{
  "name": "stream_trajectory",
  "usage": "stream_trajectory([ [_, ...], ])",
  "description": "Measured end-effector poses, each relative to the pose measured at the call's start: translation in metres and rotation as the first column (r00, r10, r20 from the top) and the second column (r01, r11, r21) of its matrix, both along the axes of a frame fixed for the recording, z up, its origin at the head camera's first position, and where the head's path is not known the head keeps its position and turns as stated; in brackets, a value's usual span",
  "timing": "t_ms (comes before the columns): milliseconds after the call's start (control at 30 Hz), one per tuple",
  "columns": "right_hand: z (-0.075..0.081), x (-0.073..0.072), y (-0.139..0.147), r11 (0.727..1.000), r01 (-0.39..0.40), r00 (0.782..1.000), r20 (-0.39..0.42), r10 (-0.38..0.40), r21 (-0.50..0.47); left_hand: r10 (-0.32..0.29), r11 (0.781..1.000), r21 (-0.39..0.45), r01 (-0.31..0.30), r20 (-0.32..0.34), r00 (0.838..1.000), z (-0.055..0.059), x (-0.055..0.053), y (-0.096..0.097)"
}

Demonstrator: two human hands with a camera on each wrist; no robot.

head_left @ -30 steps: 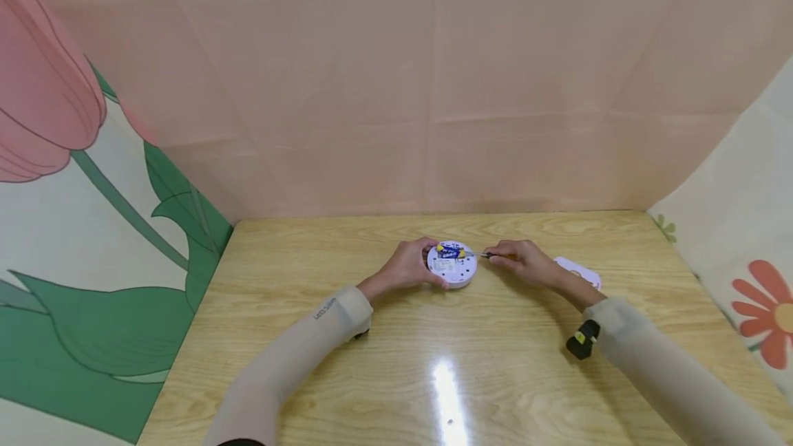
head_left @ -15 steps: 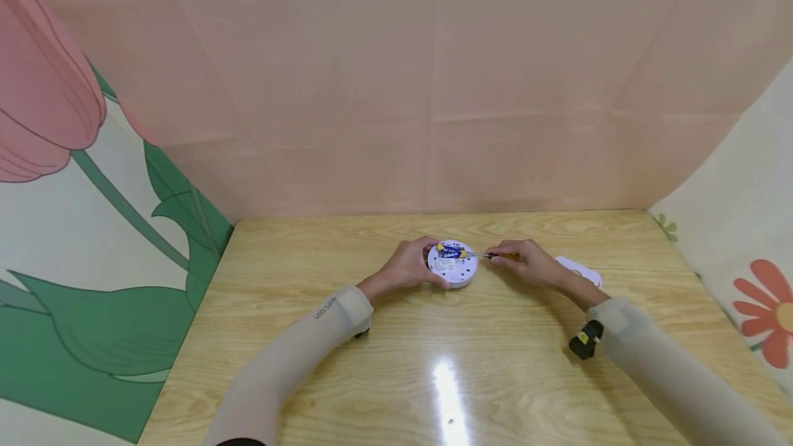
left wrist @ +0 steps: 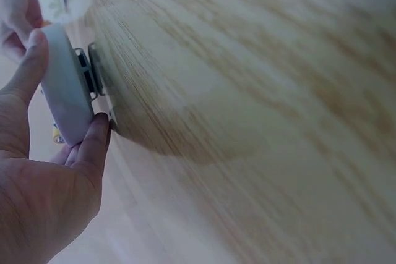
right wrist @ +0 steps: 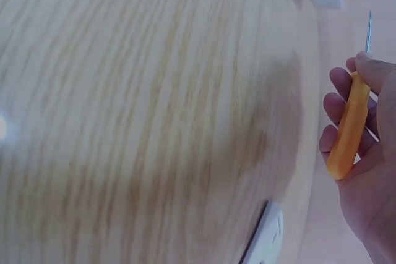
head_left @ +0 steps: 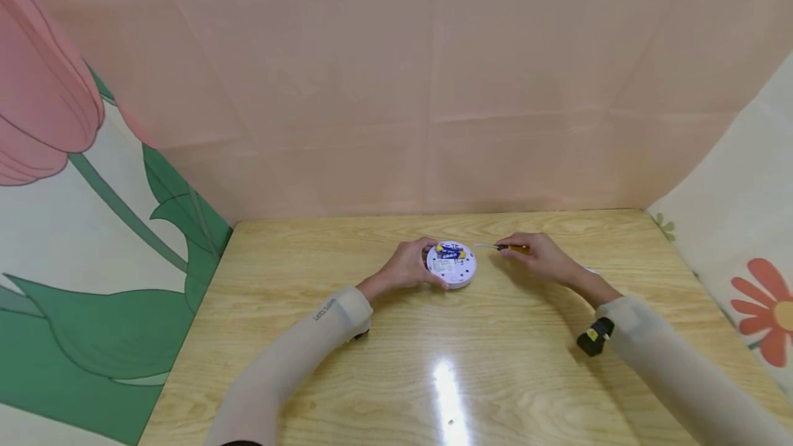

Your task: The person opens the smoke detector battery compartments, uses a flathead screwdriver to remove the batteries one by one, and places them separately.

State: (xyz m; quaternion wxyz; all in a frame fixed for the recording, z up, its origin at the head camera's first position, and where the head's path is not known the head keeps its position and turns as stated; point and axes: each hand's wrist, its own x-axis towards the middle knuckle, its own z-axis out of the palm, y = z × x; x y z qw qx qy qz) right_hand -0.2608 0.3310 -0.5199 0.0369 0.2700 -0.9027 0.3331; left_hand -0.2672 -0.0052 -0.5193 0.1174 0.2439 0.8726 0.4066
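Note:
A round white device [head_left: 452,274] sits near the back of the table, its upper face showing small holes, a printed label and blue-and-yellow batteries [head_left: 450,252]. My left hand [head_left: 405,263] grips it from the left, thumb on one side and fingers on the other, as the left wrist view also shows at the device's rim [left wrist: 65,91]. To the right, my right hand [head_left: 539,257] holds a screwdriver [right wrist: 351,131] by its orange handle. Its thin metal shaft points left toward the device, with a gap between tip and device.
A flat white plate [right wrist: 267,236] lies on the wooden table [head_left: 372,377], mostly hidden behind my right wrist in the head view. A pink curtain [head_left: 396,88] hangs behind the table's back edge. Floral cloths stand at both sides.
The screwdriver tip has left the batteries, and my right hand has drawn back to the right with it. My left hand and the device have stayed in place.

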Motion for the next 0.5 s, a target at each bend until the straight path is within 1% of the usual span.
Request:
stream_trajectory([
  [133,0.004,0.002,0.003,1.0,0.021,1.0,0.008,-0.021,0.021,-0.003,1.0,0.005,0.003,0.002,1.0,-0.001,0.0,0.0],
  [233,0.006,0.001,0.006,0.999,0.03,1.0,-0.01,-0.03,0.036,-0.005,1.0,0.003,0.005,0.002,1.0,-0.002,0.0,0.0],
  [300,0.005,-0.001,0.009,0.999,0.027,0.999,-0.038,-0.025,0.047,-0.006,1.0,0.001,0.006,0.002,1.0,-0.002,-0.001,0.0],
  [500,0.002,-0.008,0.02,0.998,0.009,0.998,-0.061,-0.006,0.058,-0.001,1.0,-0.003,0.001,-0.002,1.0,-0.002,0.0,0.0],
])
